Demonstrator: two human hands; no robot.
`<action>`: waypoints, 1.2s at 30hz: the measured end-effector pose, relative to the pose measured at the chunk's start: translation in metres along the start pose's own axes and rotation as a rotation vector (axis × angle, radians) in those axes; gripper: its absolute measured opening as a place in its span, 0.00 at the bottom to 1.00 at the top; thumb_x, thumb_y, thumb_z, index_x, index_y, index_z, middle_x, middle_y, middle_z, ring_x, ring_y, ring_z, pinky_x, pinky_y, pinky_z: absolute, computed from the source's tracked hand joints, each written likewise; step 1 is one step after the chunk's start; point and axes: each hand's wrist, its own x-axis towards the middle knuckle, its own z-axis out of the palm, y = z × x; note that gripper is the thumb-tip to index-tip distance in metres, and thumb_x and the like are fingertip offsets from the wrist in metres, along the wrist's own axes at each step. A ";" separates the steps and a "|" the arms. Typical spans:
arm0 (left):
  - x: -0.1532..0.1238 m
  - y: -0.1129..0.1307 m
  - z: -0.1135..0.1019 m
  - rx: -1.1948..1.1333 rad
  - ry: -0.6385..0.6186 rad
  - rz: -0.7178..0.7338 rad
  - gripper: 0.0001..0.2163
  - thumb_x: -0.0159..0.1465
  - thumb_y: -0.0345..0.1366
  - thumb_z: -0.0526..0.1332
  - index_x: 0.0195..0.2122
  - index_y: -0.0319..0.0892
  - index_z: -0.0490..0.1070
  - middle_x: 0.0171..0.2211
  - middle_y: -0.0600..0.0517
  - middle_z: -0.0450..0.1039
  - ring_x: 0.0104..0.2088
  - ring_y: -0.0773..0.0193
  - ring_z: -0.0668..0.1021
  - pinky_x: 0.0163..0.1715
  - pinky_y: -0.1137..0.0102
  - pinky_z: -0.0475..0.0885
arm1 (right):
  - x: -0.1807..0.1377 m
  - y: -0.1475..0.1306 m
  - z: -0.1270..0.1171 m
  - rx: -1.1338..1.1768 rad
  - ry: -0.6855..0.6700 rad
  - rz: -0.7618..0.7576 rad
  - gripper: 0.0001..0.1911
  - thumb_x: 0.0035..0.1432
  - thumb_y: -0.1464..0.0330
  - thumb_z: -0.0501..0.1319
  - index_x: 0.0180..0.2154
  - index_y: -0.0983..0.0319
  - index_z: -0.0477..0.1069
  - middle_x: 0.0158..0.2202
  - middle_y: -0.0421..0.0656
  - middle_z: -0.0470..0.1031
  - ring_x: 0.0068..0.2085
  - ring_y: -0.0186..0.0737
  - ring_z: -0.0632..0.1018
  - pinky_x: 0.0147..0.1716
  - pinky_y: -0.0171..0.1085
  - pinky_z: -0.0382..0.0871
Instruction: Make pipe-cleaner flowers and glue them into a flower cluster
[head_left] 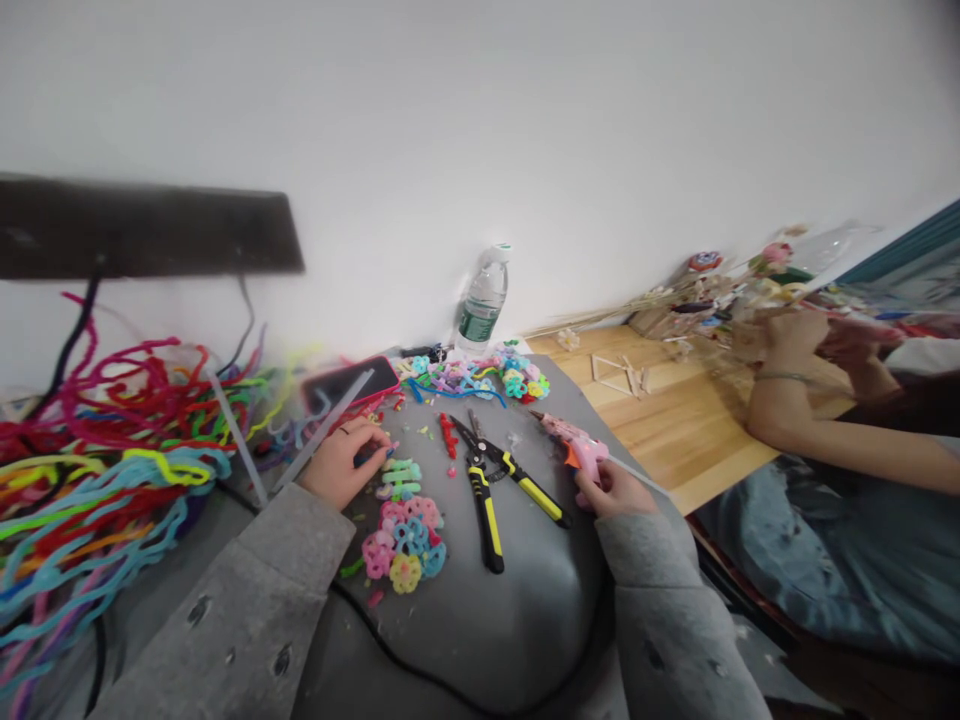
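Observation:
My right hand (609, 488) grips the handle of a pink glue gun (574, 441), whose nozzle points up and left over the grey table (517, 610). My left hand (343, 460) is curled, with its fingertips pinching a small blue piece beside pastel pipe-cleaner loops (400, 478). A cluster of pink, blue and yellow pipe-cleaner flowers (405, 545) lies just below that hand. Yellow-handled pliers (491, 490) lie open between my two hands.
A big tangle of coloured pipe cleaners (97, 450) fills the left side. A phone in a pink case (352, 382), a water bottle (481, 300) and more finished flowers (480, 378) sit at the back. Another person's arms (817, 400) work at the right over a wooden board.

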 end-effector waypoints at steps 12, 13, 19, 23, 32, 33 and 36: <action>0.001 0.003 -0.007 0.026 0.111 -0.017 0.03 0.57 0.33 0.55 0.29 0.41 0.67 0.26 0.53 0.72 0.25 0.67 0.72 0.26 0.73 0.67 | -0.024 -0.044 -0.013 0.854 -0.171 -0.069 0.16 0.45 0.60 0.61 0.34 0.61 0.60 0.21 0.39 0.72 0.15 0.32 0.68 0.14 0.32 0.60; 0.001 0.002 -0.007 0.024 0.116 -0.019 0.03 0.57 0.33 0.55 0.28 0.41 0.67 0.26 0.54 0.72 0.24 0.67 0.72 0.25 0.73 0.66 | -0.027 -0.050 -0.013 0.906 -0.237 -0.091 0.16 0.46 0.60 0.62 0.33 0.61 0.60 0.19 0.37 0.70 0.14 0.31 0.66 0.13 0.31 0.58; 0.001 -0.001 -0.007 0.006 0.117 -0.008 0.02 0.56 0.32 0.57 0.28 0.41 0.68 0.26 0.53 0.72 0.23 0.68 0.71 0.24 0.74 0.66 | -0.049 -0.084 -0.003 0.963 -0.708 -0.179 0.24 0.51 0.50 0.56 0.37 0.64 0.65 0.13 0.33 0.61 0.12 0.27 0.59 0.12 0.29 0.47; 0.001 -0.003 -0.007 -0.011 0.125 0.014 0.03 0.56 0.30 0.56 0.30 0.41 0.69 0.29 0.52 0.73 0.24 0.69 0.71 0.25 0.74 0.66 | -0.063 -0.099 0.016 0.834 -0.840 -0.196 0.28 0.49 0.45 0.55 0.31 0.65 0.66 0.11 0.32 0.60 0.11 0.26 0.57 0.11 0.29 0.47; 0.002 -0.004 -0.008 -0.005 0.098 0.016 0.04 0.57 0.30 0.56 0.31 0.41 0.70 0.31 0.51 0.73 0.27 0.66 0.73 0.26 0.73 0.67 | -0.070 -0.101 0.047 0.739 -0.837 -0.166 0.24 0.50 0.47 0.54 0.27 0.63 0.64 0.09 0.32 0.60 0.10 0.26 0.56 0.11 0.28 0.46; 0.002 -0.004 -0.008 -0.005 0.095 0.017 0.04 0.57 0.31 0.56 0.31 0.41 0.70 0.31 0.51 0.73 0.27 0.66 0.73 0.27 0.73 0.67 | -0.070 -0.101 0.048 0.740 -0.839 -0.162 0.23 0.50 0.48 0.54 0.27 0.63 0.64 0.09 0.32 0.60 0.10 0.26 0.56 0.11 0.28 0.46; 0.001 -0.005 -0.007 -0.004 0.096 0.026 0.05 0.57 0.31 0.55 0.31 0.41 0.70 0.32 0.50 0.74 0.29 0.65 0.74 0.28 0.72 0.68 | -0.070 -0.102 0.051 0.737 -0.838 -0.157 0.22 0.50 0.49 0.55 0.26 0.63 0.64 0.09 0.32 0.60 0.11 0.26 0.57 0.12 0.28 0.47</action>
